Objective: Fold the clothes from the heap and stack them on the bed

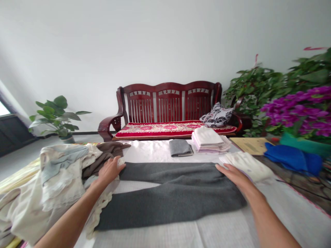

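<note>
A dark grey cloth (170, 193) lies spread across the white table cover (219, 230) in front of me. My left hand (110, 169) rests flat at the cloth's far left corner, fingers stretched out, right beside a heap of pale laundry (62, 175). My right hand (230, 174) lies flat on the cloth's far right corner, fingers extended, next to a folded cream cloth (248, 165). Neither hand grips anything.
A small folded grey cloth (180, 147) and a stack of folded pink-white cloths (209, 139) lie at the table's far edge. A blue cloth (292, 156) and purple flowers (302, 112) stand at the right. A red wooden bench (168, 110) stands behind.
</note>
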`<state>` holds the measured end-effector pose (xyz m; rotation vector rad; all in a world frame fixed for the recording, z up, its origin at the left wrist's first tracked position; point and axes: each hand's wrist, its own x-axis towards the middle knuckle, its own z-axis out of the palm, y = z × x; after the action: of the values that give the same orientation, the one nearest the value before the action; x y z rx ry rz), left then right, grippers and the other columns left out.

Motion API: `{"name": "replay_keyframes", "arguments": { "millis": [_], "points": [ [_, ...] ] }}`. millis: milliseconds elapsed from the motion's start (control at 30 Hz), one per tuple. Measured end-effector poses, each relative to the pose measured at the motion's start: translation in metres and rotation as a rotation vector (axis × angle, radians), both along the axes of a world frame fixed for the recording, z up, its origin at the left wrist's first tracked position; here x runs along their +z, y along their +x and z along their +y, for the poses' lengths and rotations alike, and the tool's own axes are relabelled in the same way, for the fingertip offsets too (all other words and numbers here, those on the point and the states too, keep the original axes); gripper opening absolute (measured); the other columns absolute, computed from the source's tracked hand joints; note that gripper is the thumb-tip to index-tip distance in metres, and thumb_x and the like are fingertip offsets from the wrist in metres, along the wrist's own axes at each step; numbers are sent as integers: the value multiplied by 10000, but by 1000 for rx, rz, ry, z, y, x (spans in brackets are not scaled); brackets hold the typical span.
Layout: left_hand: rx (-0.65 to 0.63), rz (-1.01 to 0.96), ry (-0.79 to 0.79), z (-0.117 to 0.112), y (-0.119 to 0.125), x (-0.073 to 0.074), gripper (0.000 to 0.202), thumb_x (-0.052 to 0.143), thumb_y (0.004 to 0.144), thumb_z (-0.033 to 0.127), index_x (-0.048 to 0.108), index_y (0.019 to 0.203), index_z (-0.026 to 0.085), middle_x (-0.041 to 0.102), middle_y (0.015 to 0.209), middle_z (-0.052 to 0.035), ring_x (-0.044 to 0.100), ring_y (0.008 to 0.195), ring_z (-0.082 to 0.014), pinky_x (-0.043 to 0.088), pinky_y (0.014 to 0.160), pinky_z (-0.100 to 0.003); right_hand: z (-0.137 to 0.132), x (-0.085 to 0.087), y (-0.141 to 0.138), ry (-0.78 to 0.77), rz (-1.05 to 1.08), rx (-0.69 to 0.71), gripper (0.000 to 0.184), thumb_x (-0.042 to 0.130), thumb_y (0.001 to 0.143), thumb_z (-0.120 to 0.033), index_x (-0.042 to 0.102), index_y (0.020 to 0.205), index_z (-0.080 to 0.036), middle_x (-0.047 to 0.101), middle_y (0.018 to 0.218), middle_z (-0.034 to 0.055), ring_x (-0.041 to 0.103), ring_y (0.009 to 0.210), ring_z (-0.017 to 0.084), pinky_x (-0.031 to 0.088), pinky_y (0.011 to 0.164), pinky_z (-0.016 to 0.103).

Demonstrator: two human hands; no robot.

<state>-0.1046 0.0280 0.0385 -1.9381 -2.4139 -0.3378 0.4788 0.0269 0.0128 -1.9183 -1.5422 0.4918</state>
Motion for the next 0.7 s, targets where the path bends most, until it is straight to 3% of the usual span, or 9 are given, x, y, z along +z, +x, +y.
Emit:
{"name": "replay_keyframes", "arguments": {
  "millis": [67, 133, 233, 300, 433, 533, 633, 700],
  "points": [
    [-7, -89, -83, 6, 2, -4, 543, 576, 856, 416, 539, 1348, 189, 677, 1202, -143, 655, 1087, -306, 471, 830, -326, 7, 2, -10, -30, -65, -1, 616, 655, 757, -465, 623, 1286, -150, 655, 1314, 182, 594, 1241, 362, 463, 1038, 467],
    [-11, -152, -102, 10, 4, -5, 423, 570, 860, 351, 594, 1261, 218, 721, 1105, -92, 681, 1027, -269, 468, 786, -287, 9, 4, -19, 37, -94, 16, 618, 623, 777, -372, 560, 1359, -172, 648, 1330, 151, 602, 1233, 326, 469, 1026, 427],
    [56, -215, 60, 13, 7, 0, 357, 491, 922, 390, 591, 1239, 258, 732, 1016, -54, 693, 948, -249, 466, 739, -279, 7, 10, -29, 120, -138, -45, 572, 553, 851, -367, 522, 1394, -190, 660, 1304, 143, 621, 1197, 317, 489, 976, 414],
    [94, -214, 176, 15, 8, 5, 387, 462, 945, 398, 559, 1295, 265, 714, 1076, -71, 684, 977, -258, 478, 754, -295, 3, 15, -36, 94, -215, -110, 585, 538, 885, -407, 488, 1427, -191, 671, 1272, 158, 639, 1157, 340, 504, 931, 435],
    [85, -10, 145, 17, 14, 8, 521, 542, 892, 300, 513, 1405, 210, 582, 1348, -161, 608, 1163, -329, 493, 901, -396, -4, 20, -54, 49, -496, -161, 582, 436, 960, -436, 449, 1453, -127, 647, 1271, 228, 646, 1111, 379, 503, 894, 501],
    [-154, 87, 139, 9, 27, 2, 523, 499, 931, 315, 506, 1429, 152, 518, 1450, -165, 503, 1318, -316, 404, 1080, -418, -15, 15, -72, 194, -694, -27, 555, 423, 971, -383, 458, 1455, -114, 547, 1425, 223, 516, 1305, 373, 411, 1049, 539],
    [-459, 101, 68, -7, 45, -10, 555, 443, 975, 414, 452, 1489, 204, 425, 1556, -130, 344, 1458, -305, 293, 1176, -452, -32, 5, -93, 291, -759, 284, 566, 471, 957, -398, 444, 1490, -209, 407, 1572, 119, 306, 1471, 329, 222, 1191, 560],
    [-574, 103, -26, -21, 51, -20, 585, 461, 966, 459, 413, 1516, 267, 370, 1596, -112, 290, 1486, -325, 255, 1188, -512, -46, 0, -104, 245, -719, 491, 569, 474, 959, -444, 438, 1498, -267, 386, 1589, 79, 284, 1485, 309, 200, 1202, 567]
  ]
}}
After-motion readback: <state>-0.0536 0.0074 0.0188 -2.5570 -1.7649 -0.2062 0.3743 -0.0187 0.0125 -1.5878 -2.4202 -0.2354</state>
